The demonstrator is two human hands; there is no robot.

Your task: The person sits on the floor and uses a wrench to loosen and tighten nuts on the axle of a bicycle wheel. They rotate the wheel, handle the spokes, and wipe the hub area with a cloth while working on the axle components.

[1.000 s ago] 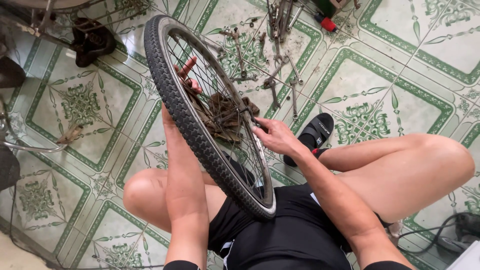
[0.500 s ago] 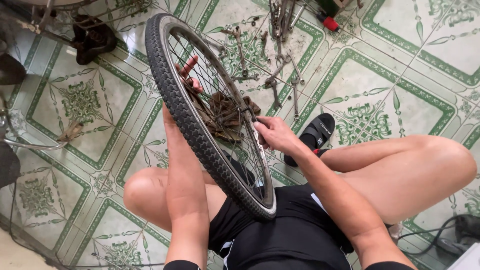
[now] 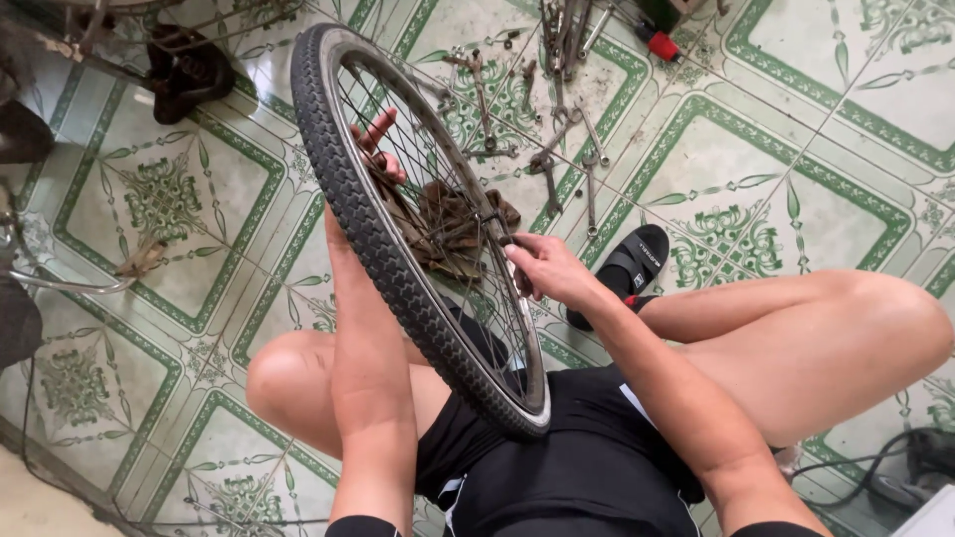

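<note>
We see a bicycle wheel standing nearly edge-on in the person's lap, its knobby black tyre tilted away toward the upper left and its lower rim resting against the black shorts. The left hand sits behind the wheel, seen through the spokes; its fingers are spread and partly hidden by the tyre, so we cannot tell whether that grip is closed on anything. The left forearm runs up along the outer side of the tyre, touching it. The right hand is on the near side, at the hub, its grip pinched shut on a small dark part by the axle; what exactly it pinches is too small to make out. A rusty brown cluster of cogs sits at the hub, just beside the right fingers. Both knees are spread wide, and a black sandal shows on the green patterned tile floor. Wrenches lie scattered on the floor beyond the wheel, and a red-handled tool lies further off.
</note>
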